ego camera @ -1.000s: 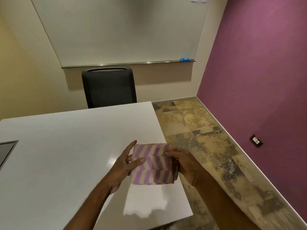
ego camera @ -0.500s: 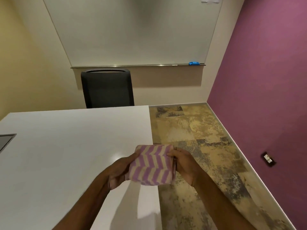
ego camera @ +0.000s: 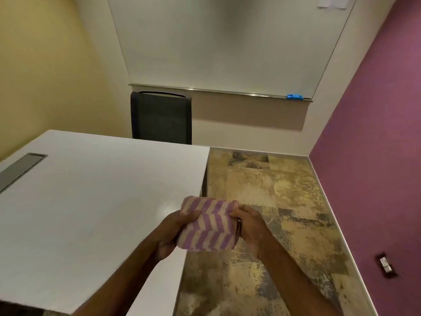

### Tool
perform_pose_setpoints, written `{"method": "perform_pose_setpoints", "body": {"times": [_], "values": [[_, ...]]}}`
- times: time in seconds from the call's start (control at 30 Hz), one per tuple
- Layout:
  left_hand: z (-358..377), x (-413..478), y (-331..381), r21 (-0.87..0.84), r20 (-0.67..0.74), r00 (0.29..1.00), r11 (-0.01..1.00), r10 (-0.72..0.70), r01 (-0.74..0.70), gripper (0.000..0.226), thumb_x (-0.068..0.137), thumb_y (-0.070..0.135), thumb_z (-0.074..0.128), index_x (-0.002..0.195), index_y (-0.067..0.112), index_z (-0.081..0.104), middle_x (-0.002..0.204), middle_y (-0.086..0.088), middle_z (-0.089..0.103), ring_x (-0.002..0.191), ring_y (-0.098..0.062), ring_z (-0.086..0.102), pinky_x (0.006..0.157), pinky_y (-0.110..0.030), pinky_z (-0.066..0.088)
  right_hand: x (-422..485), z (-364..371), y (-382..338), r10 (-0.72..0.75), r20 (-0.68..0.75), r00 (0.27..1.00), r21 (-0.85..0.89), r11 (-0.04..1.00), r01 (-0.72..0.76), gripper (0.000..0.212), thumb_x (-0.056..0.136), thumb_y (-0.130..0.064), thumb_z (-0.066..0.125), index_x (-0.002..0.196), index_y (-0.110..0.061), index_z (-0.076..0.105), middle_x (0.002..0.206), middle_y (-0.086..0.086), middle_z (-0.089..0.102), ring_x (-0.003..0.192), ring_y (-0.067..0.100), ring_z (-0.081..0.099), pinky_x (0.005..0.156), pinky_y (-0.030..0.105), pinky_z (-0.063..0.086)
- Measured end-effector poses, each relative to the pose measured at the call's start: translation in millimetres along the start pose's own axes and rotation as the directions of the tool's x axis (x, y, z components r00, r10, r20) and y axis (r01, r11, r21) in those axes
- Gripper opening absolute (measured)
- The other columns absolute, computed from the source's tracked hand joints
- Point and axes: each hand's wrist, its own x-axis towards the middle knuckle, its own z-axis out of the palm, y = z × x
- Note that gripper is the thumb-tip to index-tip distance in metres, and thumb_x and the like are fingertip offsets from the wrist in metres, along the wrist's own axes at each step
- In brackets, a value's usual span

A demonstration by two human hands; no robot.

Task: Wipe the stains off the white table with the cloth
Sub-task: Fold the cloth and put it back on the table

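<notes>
The left hand (ego camera: 169, 233) and right hand (ego camera: 250, 231) are shown bare, as are the forearms (ego camera: 127, 277) toward 6 o'clock. A thin dark band (ego camera: 239, 222), perhaps a ring, is glimpsed on a right-hand finger.

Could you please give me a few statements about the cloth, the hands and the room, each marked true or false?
1. The left hand and the right hand both hold the folded purple-and-cream zigzag cloth. True.
2. The cloth lies spread flat on the white rectangular table. False: it is held folded in the air, at the table's right edge.
3. A black office chair stands behind the table's far edge. True.
4. The small blue eraser lies on the table. False: it sits on the whiteboard's metal ledge.
</notes>
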Motion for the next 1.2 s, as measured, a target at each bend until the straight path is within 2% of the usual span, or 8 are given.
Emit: {"method": "perform_pose_setpoints", "body": {"times": [0.07, 0.2, 0.4, 0.47, 0.57, 0.77, 0.97, 1.2], "values": [[2.2, 2.7, -2.4, -0.007, -0.019, 0.999, 0.999, 0.039, -0.039, 0.053, 0.088, 0.036, 0.078, 0.133, 0.013, 0.060, 0.124, -0.016, 0.074, 0.113, -0.036, 0.072, 0.080, -0.038, 0.062, 7.5, -2.0, -2.8, 0.002, 0.018, 1.000, -0.015, 1.000, -0.001, 0.019, 0.096, 0.000, 0.061, 0.107, -0.008, 0.073, 0.101, 0.010, 0.078, 0.088, 0.024, 0.076, 0.072, 0.036, 0.063], [4.3, 12.1, -5.0, -0.044, -0.084, 0.992, 0.994, 0.098, -0.102, 0.056, 0.087, 0.036, 0.078, 0.134, 0.013, 0.059, 0.123, -0.017, 0.074, 0.111, -0.038, 0.073, 0.078, -0.039, 0.062, 25.0, -5.0, -8.5, 0.027, 0.104, 0.994, -0.056, 0.998, -0.021, 0.027, 0.098, -0.010, 0.062, 0.125, -0.011, 0.065, 0.118, 0.015, 0.075, 0.106, 0.033, 0.074, 0.084, 0.043, 0.063], [-8.3, 42.4, 2.5, -0.106, -0.198, 0.967, 0.977, 0.161, -0.185, 0.051, 0.088, 0.032, 0.076, 0.132, 0.014, 0.059, 0.120, -0.017, 0.075, 0.108, -0.038, 0.074, 0.076, -0.041, 0.063, 65.8, -1.4, -18.0, 0.162, 0.257, 0.953, -0.318, 0.945, -0.074, 0.039, 0.093, -0.043, 0.073, 0.122, -0.018, 0.072, 0.114, 0.004, 0.079, 0.106, 0.023, 0.076, 0.089, 0.037, 0.058], [-17.2, 57.2, 6.0, -0.122, -0.221, 0.960, 0.972, 0.173, -0.203, 0.049, 0.089, 0.030, 0.075, 0.133, 0.014, 0.059, 0.121, -0.017, 0.075, 0.109, -0.037, 0.073, 0.078, -0.041, 0.063, 83.8, 7.0, -22.6, 0.188, 0.282, 0.941, -0.384, 0.921, -0.069, 0.047, 0.086, -0.047, 0.079, 0.121, -0.018, 0.073, 0.113, 0.000, 0.080, 0.102, 0.017, 0.076, 0.083, 0.030, 0.056], [-31.5, 80.6, 13.1, -0.146, -0.263, 0.949, 0.965, 0.174, -0.217, 0.051, 0.089, 0.030, 0.077, 0.135, 0.014, 0.059, 0.123, -0.016, 0.074, 0.111, -0.037, 0.073, 0.083, -0.045, 0.063, 115.1, 23.9, -32.3, 0.190, 0.316, 0.930, -0.411, 0.911, -0.047, 0.057, 0.076, -0.037, 0.090, 0.125, -0.017, 0.069, 0.114, -0.001, 0.079, 0.099, 0.014, 0.077, 0.065, 0.018, 0.059], [-57.0, 113.9, 41.1, -0.131, -0.348, 0.921, 0.963, 0.177, -0.235, 0.058, 0.083, 0.032, 0.083, 0.134, 0.017, 0.060, 0.121, -0.013, 0.075, 0.110, -0.035, 0.073, 0.089, -0.049, 0.062, 179.1, 64.3, -48.7, 0.167, 0.345, 0.924, -0.533, 0.845, 0.047, 0.063, 0.078, -0.028, 0.091, 0.131, -0.019, 0.059, 0.119, 0.003, 0.075, 0.100, 0.019, 0.077, 0.086, 0.043, 0.065], [-83.4, 118.7, 73.4, -0.129, -0.451, 0.871, 0.952, 0.194, -0.279, 0.056, 0.088, 0.024, 0.079, 0.138, 0.018, 0.056, 0.127, -0.011, 0.073, 0.114, -0.032, 0.072, 0.099, -0.051, 0.058, 226.9, 114.6, -65.5, 0.173, 0.446, 0.878, -0.592, 0.793, 0.144, 0.052, 0.086, -0.032, 0.084, 0.128, -0.024, 0.054, 0.117, 0.000, 0.072, 0.094, 0.017, 0.077, 0.074, 0.031, 0.065], [-102.2, 118.3, 82.4, -0.173, -0.532, 0.832, 0.942, 0.156, -0.287, 0.060, 0.086, 0.021, 0.080, 0.140, 0.025, 0.054, 0.130, -0.004, 0.073, 0.116, -0.027, 0.072, 0.090, -0.043, 0.062, 276.9, 161.0, -75.4, 0.205, 0.563, 0.800, -0.618, 0.748, 0.243, 0.034, 0.087, -0.028, 0.082, 0.110, -0.034, 0.057, 0.107, -0.006, 0.073, 0.082, 0.009, 0.077, 0.062, 0.022, 0.060]]}}
